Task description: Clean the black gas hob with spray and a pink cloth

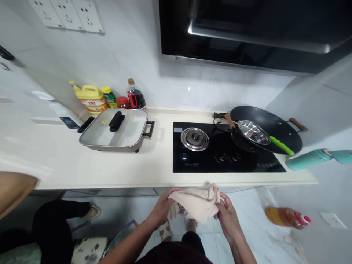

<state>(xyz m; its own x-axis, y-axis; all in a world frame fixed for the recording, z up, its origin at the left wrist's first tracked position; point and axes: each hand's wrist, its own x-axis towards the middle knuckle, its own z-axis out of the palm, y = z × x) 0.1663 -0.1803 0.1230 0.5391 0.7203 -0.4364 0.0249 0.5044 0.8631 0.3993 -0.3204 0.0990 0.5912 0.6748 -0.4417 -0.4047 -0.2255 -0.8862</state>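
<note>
A pale pink cloth (196, 201) is stretched between my two hands, just in front of the counter's front edge. My left hand (165, 206) pinches its left corner with the fingers closed. On the other side my right hand (226, 214) grips the bunched right end, thumb against fingers. The cloth's lower corner hangs down over the floor. Beyond it lies the black gas stove (203, 161), with a bare round burner (195, 139) on its left. A black wok (264, 110) sits on the right burner, holding a metal bowl (253, 132) and a green-handled utensil (282, 145).
An electric pan (123, 137) with a glass lid stands left on the counter (115, 172). Behind it are a yellow detergent jug (92, 99) and a dark sauce bottle (136, 96). A range hood (242, 47) overhangs the stove. A teal bottle (308, 159) stands right; another person's leg (55, 220) is left.
</note>
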